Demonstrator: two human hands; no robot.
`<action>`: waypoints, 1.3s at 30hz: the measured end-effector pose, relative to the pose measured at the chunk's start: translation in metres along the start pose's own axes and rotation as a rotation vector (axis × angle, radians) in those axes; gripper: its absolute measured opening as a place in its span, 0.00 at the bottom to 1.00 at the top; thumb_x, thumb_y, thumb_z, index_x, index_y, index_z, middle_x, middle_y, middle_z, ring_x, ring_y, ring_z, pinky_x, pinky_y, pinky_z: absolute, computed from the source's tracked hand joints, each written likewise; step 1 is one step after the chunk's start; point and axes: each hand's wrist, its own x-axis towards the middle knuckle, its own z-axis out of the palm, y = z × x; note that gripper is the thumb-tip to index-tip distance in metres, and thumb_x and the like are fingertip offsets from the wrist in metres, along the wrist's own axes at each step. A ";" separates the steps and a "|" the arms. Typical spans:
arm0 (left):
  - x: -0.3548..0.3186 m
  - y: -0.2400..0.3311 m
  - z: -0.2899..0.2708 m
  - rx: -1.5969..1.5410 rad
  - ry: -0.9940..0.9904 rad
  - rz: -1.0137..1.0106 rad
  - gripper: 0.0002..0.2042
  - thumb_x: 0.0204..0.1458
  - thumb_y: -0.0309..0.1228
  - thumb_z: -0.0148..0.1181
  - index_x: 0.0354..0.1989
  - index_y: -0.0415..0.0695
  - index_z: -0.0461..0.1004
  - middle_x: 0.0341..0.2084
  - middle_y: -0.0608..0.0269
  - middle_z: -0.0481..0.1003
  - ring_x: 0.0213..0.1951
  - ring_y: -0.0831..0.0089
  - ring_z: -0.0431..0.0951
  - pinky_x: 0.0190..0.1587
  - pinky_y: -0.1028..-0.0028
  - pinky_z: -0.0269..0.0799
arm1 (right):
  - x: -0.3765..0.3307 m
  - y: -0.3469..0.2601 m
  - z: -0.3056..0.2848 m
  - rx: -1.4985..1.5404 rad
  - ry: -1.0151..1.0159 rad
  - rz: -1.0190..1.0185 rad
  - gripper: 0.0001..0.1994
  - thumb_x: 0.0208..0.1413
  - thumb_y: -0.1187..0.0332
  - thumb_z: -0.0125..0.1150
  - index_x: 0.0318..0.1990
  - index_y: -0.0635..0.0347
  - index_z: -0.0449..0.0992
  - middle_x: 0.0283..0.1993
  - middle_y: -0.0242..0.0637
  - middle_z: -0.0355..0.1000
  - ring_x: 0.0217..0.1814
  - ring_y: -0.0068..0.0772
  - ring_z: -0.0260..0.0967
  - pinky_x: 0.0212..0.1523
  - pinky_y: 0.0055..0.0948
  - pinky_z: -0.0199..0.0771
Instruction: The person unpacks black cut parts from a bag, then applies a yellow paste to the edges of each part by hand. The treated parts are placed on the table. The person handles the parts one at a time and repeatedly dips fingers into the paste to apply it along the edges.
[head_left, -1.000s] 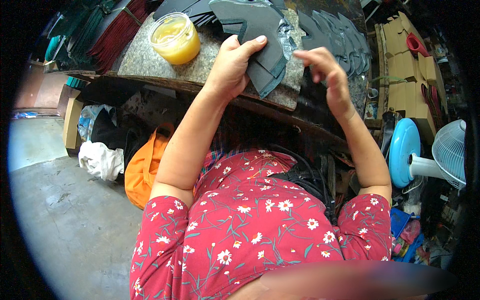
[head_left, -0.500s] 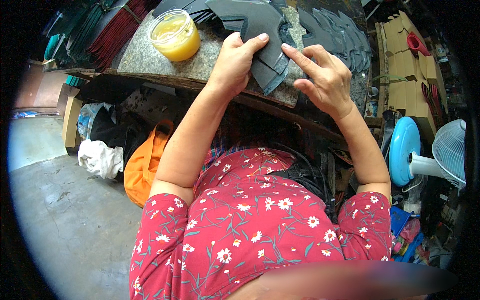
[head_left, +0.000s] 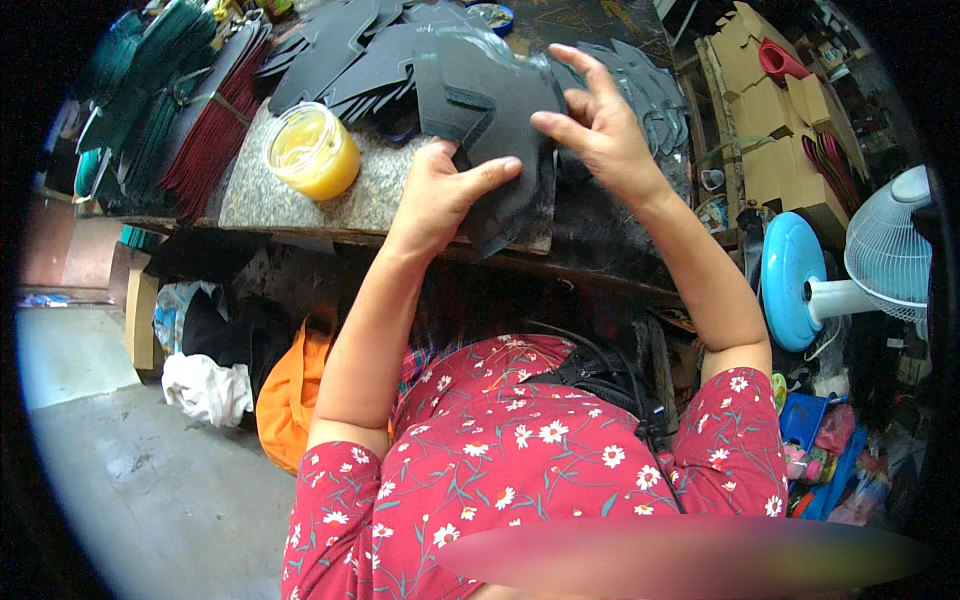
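My left hand [head_left: 435, 200] grips a dark grey, flat cut-out piece [head_left: 510, 130] by its near left edge, thumb on top and fingers underneath. The piece is tilted up above the bench edge and looks like thin sheet material with curved, notched edges. At its right edge is my right hand [head_left: 605, 140], index finger and thumb spread apart, the thumb tip by the piece. Left of my left hand, a clear jar of thick yellow paste [head_left: 313, 155] stands on the speckled stone slab [head_left: 250, 190].
Piles of similar grey pieces [head_left: 350, 60] lie behind the jar, with more [head_left: 650, 95] at the right. Bundled dark red strips [head_left: 215, 140] and green ones [head_left: 150, 90] sit at the left. A blue and white fan [head_left: 795, 280] stands right, near cardboard boxes [head_left: 780, 120].
The view has shifted, showing more of the bench. The grey piece is turned more upright and broad side on. My right index finger has lifted from its edge, and the thumb has come to it.
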 end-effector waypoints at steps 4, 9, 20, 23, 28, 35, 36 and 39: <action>-0.001 -0.002 0.002 -0.076 0.153 0.064 0.16 0.58 0.31 0.62 0.49 0.32 0.74 0.40 0.60 0.79 0.41 0.74 0.77 0.47 0.73 0.73 | 0.017 0.013 -0.005 0.092 0.003 0.026 0.33 0.55 0.73 0.66 0.67 0.55 0.59 0.32 0.27 0.70 0.33 0.15 0.65 0.33 0.16 0.65; -0.016 -0.002 -0.001 0.205 0.316 0.279 0.14 0.60 0.33 0.59 0.45 0.31 0.76 0.38 0.58 0.80 0.39 0.75 0.75 0.45 0.74 0.71 | 0.020 0.029 -0.036 -0.853 0.037 0.157 0.37 0.50 0.59 0.71 0.67 0.45 0.60 0.22 0.28 0.66 0.29 0.26 0.70 0.33 0.28 0.70; 0.005 -0.005 -0.022 0.043 0.164 0.224 0.25 0.48 0.21 0.65 0.56 0.38 0.63 0.44 0.63 0.75 0.45 0.73 0.75 0.52 0.71 0.72 | 0.072 -0.054 0.035 -0.875 -0.118 -0.644 0.17 0.57 0.66 0.62 0.55 0.44 0.77 0.36 0.31 0.74 0.39 0.26 0.73 0.40 0.27 0.73; 0.004 -0.003 -0.032 0.417 0.271 -0.061 0.25 0.54 0.28 0.61 0.59 0.32 0.62 0.52 0.52 0.72 0.52 0.64 0.73 0.55 0.65 0.69 | 0.094 -0.071 0.087 -0.921 -0.428 -0.717 0.22 0.48 0.52 0.65 0.50 0.49 0.80 0.49 0.38 0.74 0.55 0.43 0.67 0.55 0.38 0.70; -0.001 -0.002 -0.027 0.274 0.368 0.264 0.22 0.58 0.31 0.57 0.57 0.28 0.65 0.47 0.47 0.76 0.51 0.61 0.75 0.56 0.65 0.66 | 0.111 -0.080 0.150 -0.958 -0.592 -0.758 0.23 0.45 0.46 0.66 0.45 0.47 0.83 0.55 0.39 0.70 0.61 0.45 0.62 0.60 0.46 0.62; -0.004 0.006 -0.020 0.113 0.225 0.152 0.21 0.57 0.30 0.57 0.56 0.31 0.66 0.43 0.47 0.77 0.48 0.62 0.76 0.55 0.66 0.67 | 0.109 -0.097 0.120 -0.909 -0.428 -0.841 0.29 0.45 0.38 0.65 0.48 0.47 0.82 0.60 0.41 0.69 0.65 0.46 0.60 0.65 0.49 0.55; -0.004 0.006 -0.021 0.208 0.246 0.140 0.21 0.56 0.30 0.59 0.55 0.33 0.66 0.43 0.49 0.76 0.46 0.64 0.76 0.51 0.67 0.70 | 0.107 -0.095 0.114 -0.960 -0.463 -0.823 0.29 0.45 0.38 0.65 0.49 0.47 0.81 0.59 0.42 0.69 0.64 0.47 0.60 0.64 0.49 0.55; -0.003 0.005 -0.022 0.457 0.324 0.231 0.21 0.54 0.29 0.61 0.56 0.37 0.65 0.44 0.51 0.74 0.45 0.66 0.75 0.49 0.68 0.72 | 0.098 -0.086 0.096 -1.071 -0.565 -0.779 0.29 0.46 0.38 0.64 0.50 0.47 0.81 0.56 0.43 0.71 0.62 0.48 0.62 0.63 0.51 0.56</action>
